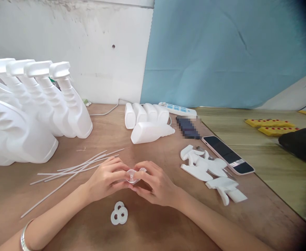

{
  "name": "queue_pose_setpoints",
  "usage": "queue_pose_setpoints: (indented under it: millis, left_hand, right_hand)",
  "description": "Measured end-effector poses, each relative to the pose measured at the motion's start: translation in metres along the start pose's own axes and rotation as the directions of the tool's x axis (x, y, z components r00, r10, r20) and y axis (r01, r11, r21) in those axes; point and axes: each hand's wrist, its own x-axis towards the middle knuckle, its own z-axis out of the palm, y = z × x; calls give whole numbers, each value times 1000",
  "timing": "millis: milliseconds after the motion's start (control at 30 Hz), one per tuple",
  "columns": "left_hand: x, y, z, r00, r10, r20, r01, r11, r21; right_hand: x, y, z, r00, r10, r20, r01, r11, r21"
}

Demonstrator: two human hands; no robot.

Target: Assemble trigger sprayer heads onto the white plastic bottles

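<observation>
My left hand point(106, 177) and my right hand point(155, 183) meet over the middle of the brown table point(147, 230). Between their fingertips they pinch a small clear plastic cap piece point(131, 175). Two or three white washer rings point(119, 213) lie on the table just below my hands. A spread of thin white dip tubes point(74, 168) lies to the left of my left hand. A pile of white trigger sprayer heads point(212, 171) lies to the right of my right hand.
Assembled white spray bottles point(35, 104) stand in a row at the left. Headless white bottles point(146, 120) sit at the back centre, one lying down. A power strip point(177, 109), two phones point(227, 154) and yellow blocks point(272, 126) lie at the right.
</observation>
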Motion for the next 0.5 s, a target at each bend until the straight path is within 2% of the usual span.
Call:
queue_pose_setpoints:
  millis: [233, 500]
  left_hand:
    - [1, 1, -1, 1000, -18, 3, 18, 1000, -2]
    - [2, -1, -2, 995, 96, -34, -93, 991, 93]
  right_hand:
    - [3, -2, -2, 999, -27, -19, 26, 997, -71]
    - [6, -1, 3, 999, -45, -27, 43, 996, -74]
